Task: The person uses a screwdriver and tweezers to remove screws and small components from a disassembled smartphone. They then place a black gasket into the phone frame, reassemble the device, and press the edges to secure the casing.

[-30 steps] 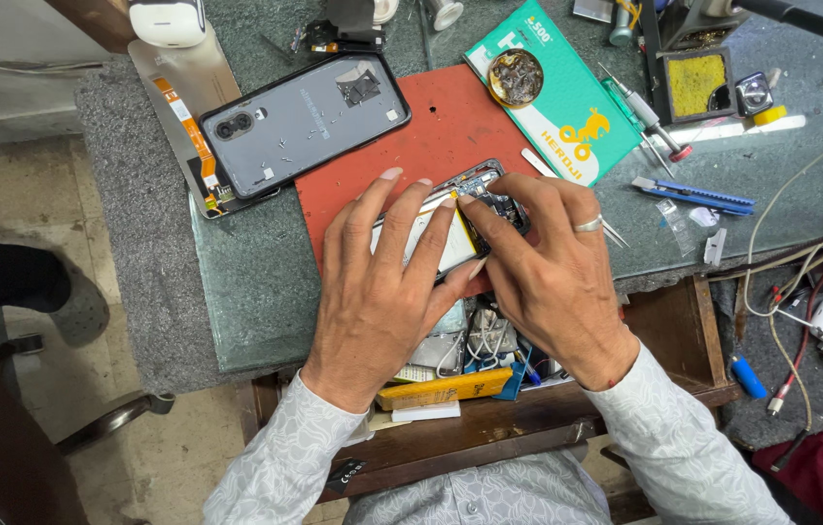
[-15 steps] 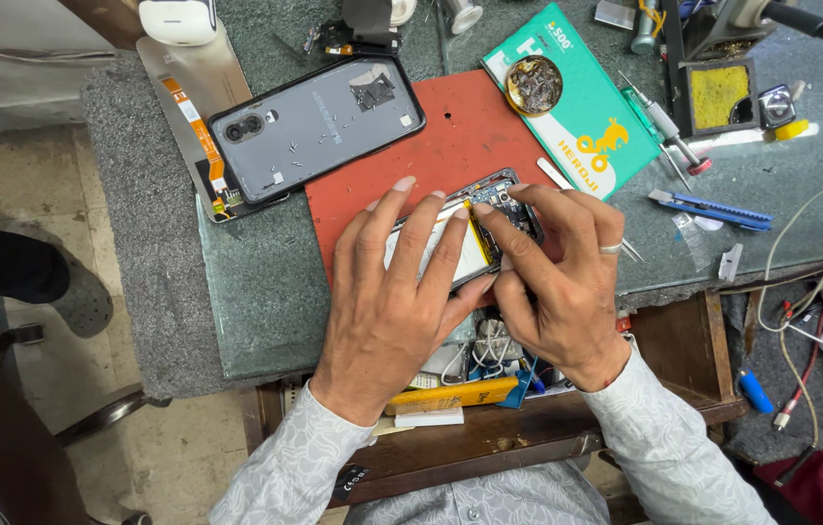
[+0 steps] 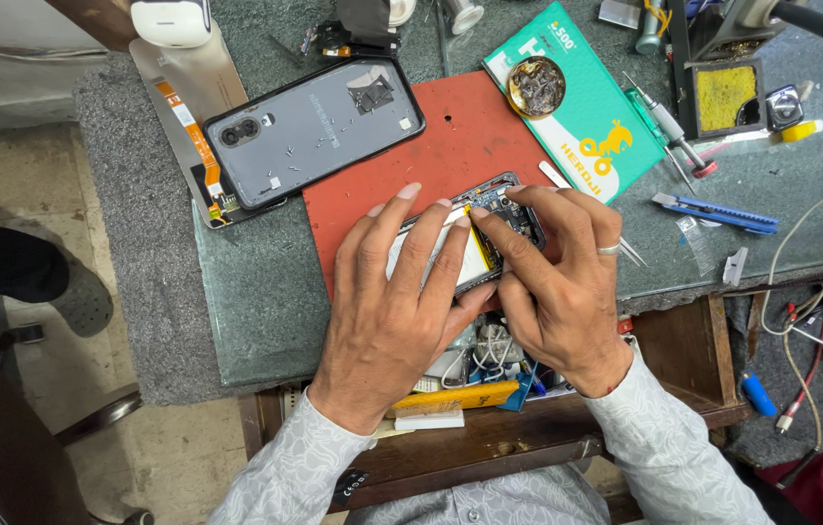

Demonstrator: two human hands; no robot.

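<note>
An opened phone body point(image 3: 501, 201) with its white battery and circuit board showing lies on a red mat point(image 3: 450, 136). My left hand point(image 3: 394, 301) lies flat over the phone's near half, fingers spread across the battery. My right hand point(image 3: 555, 282), a ring on one finger, grips the phone's right edge, and its fingertips press at the board near the top. Most of the phone is hidden under both hands.
A dark phone back cover point(image 3: 314, 131) rests on a display panel with an orange flex cable point(image 3: 188, 117) at the left. A green box point(image 3: 577, 107), a tin of brass wool point(image 3: 535, 86), screwdrivers point(image 3: 669, 122), a blue cutter point(image 3: 718, 211) and a yellow sponge tray point(image 3: 725, 97) lie to the right. An open drawer point(image 3: 489, 428) holds parts.
Both hands stay on the opened phone; the fingers have shifted slightly over the board. The view has drifted a little.
</note>
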